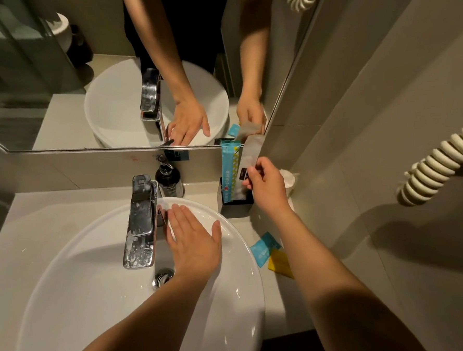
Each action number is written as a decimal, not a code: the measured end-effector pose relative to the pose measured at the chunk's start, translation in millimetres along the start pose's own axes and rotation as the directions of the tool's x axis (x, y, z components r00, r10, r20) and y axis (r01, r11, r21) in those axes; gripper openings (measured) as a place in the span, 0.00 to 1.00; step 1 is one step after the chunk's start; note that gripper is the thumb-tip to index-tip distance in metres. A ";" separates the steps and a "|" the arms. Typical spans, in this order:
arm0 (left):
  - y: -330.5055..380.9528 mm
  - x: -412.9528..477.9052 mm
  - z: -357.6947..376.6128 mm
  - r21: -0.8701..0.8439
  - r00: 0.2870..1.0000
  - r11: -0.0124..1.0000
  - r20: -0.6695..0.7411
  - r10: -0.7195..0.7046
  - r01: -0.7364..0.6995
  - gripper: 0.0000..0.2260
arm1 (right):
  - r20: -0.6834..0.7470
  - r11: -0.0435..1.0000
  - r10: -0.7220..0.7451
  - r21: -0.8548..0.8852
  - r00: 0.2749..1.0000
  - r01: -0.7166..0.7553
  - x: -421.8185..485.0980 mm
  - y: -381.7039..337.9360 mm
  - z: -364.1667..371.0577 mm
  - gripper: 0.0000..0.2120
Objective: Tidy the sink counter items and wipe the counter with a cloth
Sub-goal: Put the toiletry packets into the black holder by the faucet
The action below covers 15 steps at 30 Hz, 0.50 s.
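Note:
My right hand [266, 185] pinches a long grey sachet [251, 156] standing upright in a black holder [237, 202] at the back right of the counter. A blue and white packet [230, 170] stands in the same holder, to the left of the sachet. My left hand [193, 240] lies flat, fingers spread, on the far rim of the white basin [96, 292], just right of the chrome tap [141, 224]. On the grey counter [266, 227] right of the basin lie a small blue sachet [264, 248] and a yellow sachet [279, 262]. No cloth is in sight.
A dark pump bottle [168, 179] stands behind the tap against the wall. A mirror [110, 74] runs above the counter. A white bundle [290, 180] sits in the back right corner. A cream coiled cord [438, 162] hangs on the right wall.

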<state>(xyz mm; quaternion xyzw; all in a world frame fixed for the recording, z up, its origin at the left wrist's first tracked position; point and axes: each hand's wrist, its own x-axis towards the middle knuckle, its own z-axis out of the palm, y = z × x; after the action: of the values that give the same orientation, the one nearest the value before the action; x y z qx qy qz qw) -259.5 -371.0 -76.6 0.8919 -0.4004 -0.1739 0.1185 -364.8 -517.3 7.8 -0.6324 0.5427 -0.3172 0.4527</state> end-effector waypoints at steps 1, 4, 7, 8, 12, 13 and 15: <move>0.2 -0.2 -0.1 0.002 1.000 1.000 -0.002 -0.001 0.001 0.40 | 0.001 1.000 0.014 -0.016 1.000 -0.014 2.2 4.3 2.5 0.09; 1.6 -0.5 -0.8 0.013 1.000 1.000 -0.002 -0.003 0.003 0.40 | -0.014 0.995 0.021 -0.099 1.000 -0.023 8.2 13.6 9.3 0.07; 1.8 -0.2 -0.6 0.023 1.000 1.000 0.002 -0.002 0.002 0.39 | -0.047 0.987 0.021 -0.159 0.999 -0.028 13.2 19.1 12.9 0.07; 1.5 0.1 -0.2 0.024 1.000 1.000 0.003 -0.001 0.001 0.39 | -0.057 0.986 0.029 -0.165 0.998 -0.038 14.2 20.3 13.3 0.07; 1.6 0.2 0.5 0.023 1.000 1.000 0.006 -0.002 0.002 0.40 | -0.081 0.990 0.068 -0.115 0.994 -0.077 13.3 21.7 9.2 0.04; 1.6 0.3 0.6 0.023 1.000 1.000 0.010 -0.002 0.002 0.40 | -0.087 0.992 0.076 -0.094 0.993 -0.084 11.0 21.4 6.5 0.04; 2.1 0.2 0.7 0.024 1.000 1.000 0.014 -0.001 0.001 0.40 | -0.101 0.993 0.089 -0.068 0.991 -0.096 4.5 22.9 -2.1 0.06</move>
<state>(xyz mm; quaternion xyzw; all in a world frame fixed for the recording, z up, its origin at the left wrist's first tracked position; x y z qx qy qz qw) -261.1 -372.5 -76.6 0.8923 -0.4027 -0.1752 0.1048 -374.8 -522.1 -12.8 -0.6064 0.6042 -0.3066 0.4162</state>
